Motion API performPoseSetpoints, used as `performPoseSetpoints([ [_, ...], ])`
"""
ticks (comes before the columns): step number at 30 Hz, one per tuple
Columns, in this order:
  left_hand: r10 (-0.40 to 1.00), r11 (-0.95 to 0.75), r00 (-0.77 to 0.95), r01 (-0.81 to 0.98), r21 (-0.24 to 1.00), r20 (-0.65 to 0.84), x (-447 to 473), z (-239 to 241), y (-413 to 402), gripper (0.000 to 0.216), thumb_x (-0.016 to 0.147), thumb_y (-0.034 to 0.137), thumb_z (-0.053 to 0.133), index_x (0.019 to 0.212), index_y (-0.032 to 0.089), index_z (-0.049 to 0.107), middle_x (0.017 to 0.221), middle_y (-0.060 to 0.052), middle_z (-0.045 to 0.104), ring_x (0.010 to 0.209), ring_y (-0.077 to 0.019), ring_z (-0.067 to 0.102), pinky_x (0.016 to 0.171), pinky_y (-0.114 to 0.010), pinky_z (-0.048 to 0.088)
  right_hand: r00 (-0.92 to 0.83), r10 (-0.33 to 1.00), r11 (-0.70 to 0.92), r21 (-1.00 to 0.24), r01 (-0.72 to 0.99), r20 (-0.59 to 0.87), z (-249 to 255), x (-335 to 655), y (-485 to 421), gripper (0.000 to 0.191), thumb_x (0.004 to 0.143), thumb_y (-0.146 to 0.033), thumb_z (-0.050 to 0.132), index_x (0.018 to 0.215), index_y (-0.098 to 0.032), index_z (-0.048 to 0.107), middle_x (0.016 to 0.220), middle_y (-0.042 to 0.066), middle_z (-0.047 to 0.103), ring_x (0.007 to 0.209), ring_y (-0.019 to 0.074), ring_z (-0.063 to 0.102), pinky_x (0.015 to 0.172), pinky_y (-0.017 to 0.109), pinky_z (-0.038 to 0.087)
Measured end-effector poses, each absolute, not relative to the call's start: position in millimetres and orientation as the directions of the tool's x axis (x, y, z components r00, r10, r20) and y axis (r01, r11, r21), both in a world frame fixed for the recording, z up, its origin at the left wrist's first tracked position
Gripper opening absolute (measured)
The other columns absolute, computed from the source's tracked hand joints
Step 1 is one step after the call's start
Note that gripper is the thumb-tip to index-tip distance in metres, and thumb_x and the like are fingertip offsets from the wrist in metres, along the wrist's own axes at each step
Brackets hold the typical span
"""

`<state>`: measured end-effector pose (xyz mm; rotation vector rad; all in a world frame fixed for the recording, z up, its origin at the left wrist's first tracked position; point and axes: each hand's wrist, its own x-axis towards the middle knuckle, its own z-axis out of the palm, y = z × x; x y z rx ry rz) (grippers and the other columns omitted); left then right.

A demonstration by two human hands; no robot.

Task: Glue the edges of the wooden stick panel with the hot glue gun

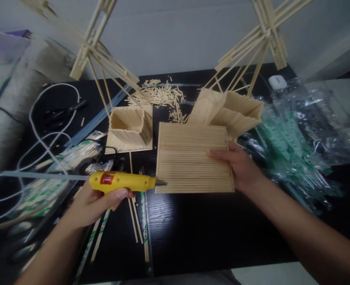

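My left hand [97, 204] is closed around the handle of a yellow hot glue gun [127, 181]. A long translucent glue stick [47, 175] sticks out of its rear, and its metal nozzle overlaps the left edge of a flat panel [189, 158] made of thin wooden sticks laid side by side. Whether the nozzle touches the panel I cannot tell. Gripping the panel by its right edge is my right hand [243, 166], thumb on the upper face, other fingers hidden beneath. Behind the panel stands a stick-built structure [237, 107] with box-like walls.
Another stick structure with a square box [130, 122] stands at the back left. Cut stick pieces [160, 94] are heaped between the two. Green-and-clear wrappers [296, 142] cover the right side. Wrapped chopsticks [145, 229], a white cable [31, 114] and black scissors [65, 113] lie left on the black table [210, 233].
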<state>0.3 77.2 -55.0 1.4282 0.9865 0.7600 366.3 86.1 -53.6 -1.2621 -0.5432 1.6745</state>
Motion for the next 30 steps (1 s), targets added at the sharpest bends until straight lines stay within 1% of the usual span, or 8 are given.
performPoseSetpoints([
  [4, 0.909, 0.030, 0.408, 0.132, 0.991, -0.082, 1, -56, 77, 0.038, 0.099, 0.053, 0.090, 0.087, 0.017, 0.094, 0.069, -0.011, 0.085, 0.039, -0.0123, 0.062, 0.037, -0.019, 0.051, -0.044, 0.872, -0.459, -0.785, -0.416, -0.487, -54, 366, 84, 0.036, 0.059, -0.029, 0.108, 0.086, -0.025, 0.084, 0.104, 0.006, 0.092, 0.107, 0.0398, 0.088, 0.105, 0.057, 0.069],
  [12, 0.924, 0.040, 0.365, 0.203, 0.978, -0.113, -2, -60, 77, 0.045, 0.098, 0.058, 0.088, 0.084, 0.015, 0.093, 0.068, -0.012, 0.083, 0.040, -0.0140, 0.061, 0.037, -0.023, 0.051, -0.098, 0.877, -0.465, -0.777, -0.424, -0.471, -58, 365, 81, 0.034, 0.063, -0.027, 0.107, 0.090, -0.026, 0.086, 0.106, 0.006, 0.092, 0.106, 0.0385, 0.088, 0.106, 0.058, 0.069],
  [17, 0.937, 0.028, 0.333, 0.233, 0.972, -0.107, -5, -66, 76, 0.041, 0.099, 0.057, 0.087, 0.085, 0.018, 0.093, 0.065, -0.011, 0.081, 0.040, -0.0153, 0.061, 0.037, -0.024, 0.051, -0.119, 0.887, -0.455, -0.803, -0.385, -0.446, -57, 365, 79, 0.035, 0.067, -0.033, 0.107, 0.095, -0.026, 0.087, 0.109, 0.006, 0.092, 0.110, 0.0396, 0.088, 0.109, 0.061, 0.067],
  [21, 0.957, 0.037, 0.274, 0.217, 0.975, -0.097, -2, -65, 76, 0.042, 0.096, 0.059, 0.089, 0.083, 0.019, 0.092, 0.065, -0.011, 0.082, 0.038, -0.0156, 0.060, 0.035, -0.025, 0.050, -0.180, 0.880, -0.475, -0.798, -0.370, -0.440, -58, 364, 76, 0.032, 0.072, -0.037, 0.106, 0.097, -0.027, 0.089, 0.111, 0.007, 0.092, 0.110, 0.0395, 0.089, 0.108, 0.061, 0.068],
  [23, 0.967, 0.040, 0.238, 0.202, 0.979, -0.089, 1, -63, 76, 0.044, 0.095, 0.061, 0.090, 0.081, 0.019, 0.091, 0.066, -0.012, 0.083, 0.038, -0.0156, 0.060, 0.034, -0.025, 0.049, -0.197, 0.872, -0.489, -0.789, -0.373, -0.447, -58, 364, 75, 0.032, 0.070, -0.037, 0.108, 0.094, -0.027, 0.089, 0.110, 0.007, 0.092, 0.108, 0.0385, 0.089, 0.107, 0.059, 0.068],
  [26, 0.976, 0.037, 0.208, 0.159, 0.987, -0.070, 5, -61, 77, 0.043, 0.094, 0.059, 0.092, 0.082, 0.018, 0.091, 0.068, -0.011, 0.084, 0.038, -0.0149, 0.061, 0.034, -0.024, 0.050, -0.199, 0.864, -0.504, -0.780, -0.371, -0.463, -58, 363, 74, 0.031, 0.066, -0.036, 0.110, 0.088, -0.026, 0.090, 0.105, 0.007, 0.093, 0.102, 0.0353, 0.089, 0.101, 0.052, 0.070],
  [30, 0.981, 0.020, 0.192, 0.095, 0.995, -0.038, 7, -62, 78, 0.037, 0.095, 0.055, 0.093, 0.084, 0.019, 0.092, 0.071, -0.009, 0.085, 0.038, -0.0135, 0.063, 0.035, -0.021, 0.052, -0.222, 0.864, -0.504, -0.782, -0.367, -0.452, -57, 362, 73, 0.029, 0.068, -0.037, 0.110, 0.088, -0.027, 0.091, 0.099, 0.005, 0.092, 0.094, 0.0307, 0.088, 0.092, 0.044, 0.070],
])
